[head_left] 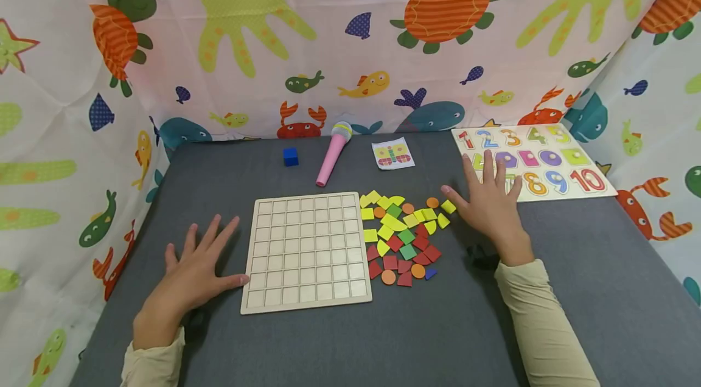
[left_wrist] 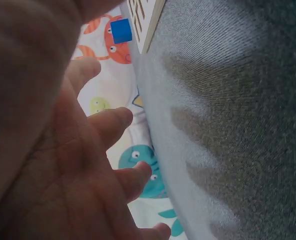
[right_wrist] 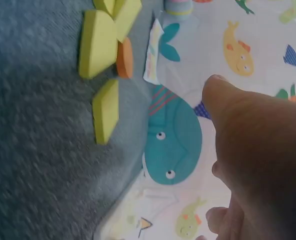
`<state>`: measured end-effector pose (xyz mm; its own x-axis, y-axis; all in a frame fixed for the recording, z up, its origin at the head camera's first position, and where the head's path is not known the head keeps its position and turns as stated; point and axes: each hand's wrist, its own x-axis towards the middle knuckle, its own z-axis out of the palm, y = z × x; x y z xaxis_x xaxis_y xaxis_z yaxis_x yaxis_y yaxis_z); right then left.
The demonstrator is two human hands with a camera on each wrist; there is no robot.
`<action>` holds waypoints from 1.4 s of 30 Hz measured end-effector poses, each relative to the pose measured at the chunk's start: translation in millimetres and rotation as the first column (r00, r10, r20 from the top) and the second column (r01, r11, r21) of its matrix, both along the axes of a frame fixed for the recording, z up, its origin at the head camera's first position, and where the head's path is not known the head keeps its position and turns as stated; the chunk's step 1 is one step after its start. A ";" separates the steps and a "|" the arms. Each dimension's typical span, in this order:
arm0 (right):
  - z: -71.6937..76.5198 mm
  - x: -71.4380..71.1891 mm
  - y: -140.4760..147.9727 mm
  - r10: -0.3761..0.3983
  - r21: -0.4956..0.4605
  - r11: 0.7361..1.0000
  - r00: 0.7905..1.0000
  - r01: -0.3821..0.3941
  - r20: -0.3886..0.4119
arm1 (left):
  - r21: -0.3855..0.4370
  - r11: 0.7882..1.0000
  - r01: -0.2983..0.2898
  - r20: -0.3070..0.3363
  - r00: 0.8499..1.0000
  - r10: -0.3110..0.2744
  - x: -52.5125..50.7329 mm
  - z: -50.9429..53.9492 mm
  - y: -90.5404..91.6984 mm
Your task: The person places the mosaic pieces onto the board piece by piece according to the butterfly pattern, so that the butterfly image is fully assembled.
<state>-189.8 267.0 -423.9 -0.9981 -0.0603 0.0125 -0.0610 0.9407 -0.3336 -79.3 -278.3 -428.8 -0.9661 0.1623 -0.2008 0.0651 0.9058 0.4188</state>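
**Currently, a left hand [head_left: 188, 280] and a right hand [head_left: 495, 210] spread their fingers around a grid board [head_left: 308, 256] and loose pieces [head_left: 407, 236].**

Take the grid board as the center of a clock. It is pale wood, divided into rows of square compartments, and lies flat on a dark gray bench [head_left: 438, 332]. The left hand is at nine o'clock, fingers apart and holding nothing; its thumb tip meets the board's edge in the head view, though whether it touches is unclear. Beside the board at three o'clock lie the pieces, flat shapes in yellow, red, green, orange and blue. Farther out, between two and three o'clock, the right hand hovers with fingers fanned and grasp empty. Its fingertips overlap the near-left part of a number board [head_left: 542, 169], which carries colorful numerals and shapes. Near twelve o'clock sits a blue cube [head_left: 291, 157]; just past twelve, a pink toy microphone [head_left: 331, 159] lies at a slant. Between one and two is a small patterned card [head_left: 393, 154]. Behind everything hangs a sea-animal cloth [head_left: 361, 52]. Both arms wear light tan sleeves [head_left: 542, 320].
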 end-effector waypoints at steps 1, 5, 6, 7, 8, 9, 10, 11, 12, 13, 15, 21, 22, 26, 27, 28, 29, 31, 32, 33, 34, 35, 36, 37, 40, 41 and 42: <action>1.0 -0.2 2.7 -0.003 -0.012 1.000 1.000 0.003 0.006 | -0.003 1.000 0.006 0.002 1.000 -0.006 -0.7 0.0 0.6; 7.7 0.4 16.7 -0.022 -0.056 0.998 0.999 0.024 0.032 | -0.013 0.999 0.036 -0.001 0.999 -0.036 -3.8 -0.7 1.8; 9.6 0.6 20.9 -0.028 -0.065 0.997 0.999 0.031 0.033 | -0.016 0.999 0.044 -0.001 0.999 -0.044 -4.7 -1.1 1.6; 11.1 1.0 25.0 -0.038 -0.071 0.997 0.999 0.040 0.033 | -0.018 0.998 0.055 -0.002 0.998 -0.055 -5.3 -1.5 1.3; 13.2 1.7 28.8 -0.048 -0.078 0.996 0.998 0.051 0.036 | -0.018 0.998 0.066 -0.002 0.998 -0.066 -5.8 -1.9 0.8; 15.0 2.4 32.6 -0.058 -0.083 0.995 0.998 0.061 0.036 | -0.017 0.997 0.076 -0.003 0.997 -0.076 -6.3 -2.2 0.4; 16.8 3.2 36.0 -0.068 -0.088 0.994 0.997 0.071 0.036 | -0.012 0.996 0.085 -0.003 0.996 -0.085 -6.8 -2.5 0.1; 18.4 3.7 39.6 -0.078 -0.093 0.992 0.996 0.081 0.038 | -0.002 0.996 0.093 -0.001 0.996 -0.093 -7.5 -2.9 0.0; 19.8 4.2 42.7 -0.087 -0.097 0.991 0.995 0.091 0.042 | 0.018 0.995 0.097 0.005 0.995 -0.097 -8.0 -3.1 0.2; 20.4 5.0 45.5 -0.096 -0.102 0.990 0.994 0.100 0.045 | 0.041 0.994 0.099 0.011 0.995 -0.100 -8.4 -3.2 0.3; 21.2 6.2 50.5 -0.106 -0.113 0.987 0.993 0.112 0.054 | 0.089 0.991 0.095 0.030 0.995 -0.098 -9.3 -3.4 0.6; 21.9 7.4 58.1 -0.109 -0.150 0.982 0.992 0.118 0.069 | 0.161 0.984 0.079 0.077 0.993 -0.092 -11.6 -3.0 0.7; 22.2 7.5 58.5 -0.107 -0.153 0.981 0.992 0.116 0.070 | 0.161 0.984 0.081 0.082 0.992 -0.095 -12.0 -2.9 0.8; 24.0 7.2 58.5 -0.099 -0.161 0.981 0.992 0.110 0.076 | 0.168 0.982 0.092 0.096 0.989 -0.109 -14.3 -3.2 2.1; 24.1 7.0 58.2 -0.096 -0.163 0.981 0.992 0.108 0.079 | 0.172 0.981 0.092 0.100 0.989 -0.110 -14.9 -3.5 2.5; 24.7 6.2 57.4 -0.092 -0.163 0.981 0.993 0.104 0.079 | 0.170 0.981 0.094 0.101 0.989 -0.112 -15.7 -3.6 2.6; 25.3 5.3 56.4 -0.088 -0.162 0.982 0.993 0.100 0.079 | 0.168 0.981 0.094 0.098 0.989 -0.111 -16.7 -3.7 2.3; 25.8 3.4 53.9 -0.076 -0.160 0.983 0.994 0.088 0.079 | 0.159 0.983 0.094 0.096 0.989 -0.110 -18.0 -4.2 1.6; 25.9 2.5 52.1 -0.068 -0.158 0.984 0.995 0.080 0.080 | 0.154 0.983 0.095 0.094 0.990 -0.110 -18.5 -4.6 0.7; 26.1 1.6 50.4 -0.059 -0.157 0.985 0.995 0.072 0.082 | 0.149 0.984 0.096 0.091 0.990 -0.110 -18.9 -5.0 -0.2; 26.4 0.9 48.2 -0.050 -0.156 0.986 0.995 0.063 0.084 | 0.144 0.985 0.098 0.088 0.990 -0.112 -19.2 -5.4 -1.0; 26.6 0.3 45.9 -0.039 -0.158 0.986 0.996 0.052 0.085 | 0.143 0.985 0.101 0.085 0.990 -0.114 -19.3 -5.8 -1.6; 26.8 -0.3 43.8 -0.028 -0.165 0.985 0.996 0.042 0.087 | 0.145 0.984 0.106 0.084 0.989 -0.119 -19.4 -6.2 -1.8; 27.0 -0.8 41.6 -0.014 -0.174 0.984 0.996 0.029 0.090 | 0.148 0.983 0.110 0.084 0.989 -0.123 -19.5 -6.5 -1.8; 28.0 -1.9 34.6 0.033 -0.204 0.979 0.994 -0.011 0.102 | 0.160 0.980 0.120 0.083 0.987 -0.135 -19.9 -7.4 -1.2; 28.2 -2.5 32.5 0.052 -0.210 0.977 0.993 -0.029 0.104 | 0.163 0.979 0.123 0.083 0.987 -0.138 -20.2 -7.8 -0.8; 28.4 -3.2 29.9 0.072 -0.212 0.976 0.992 -0.049 0.102 | 0.169 0.978 0.124 0.086 0.986 -0.140 -20.5 -8.1 -0.9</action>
<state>-193.0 296.8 -395.6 -0.9887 -0.1284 -0.0772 -0.0685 0.8454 -0.5298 -99.9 -279.2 -436.9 -0.9114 0.3251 -0.2524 0.1316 0.8113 0.5696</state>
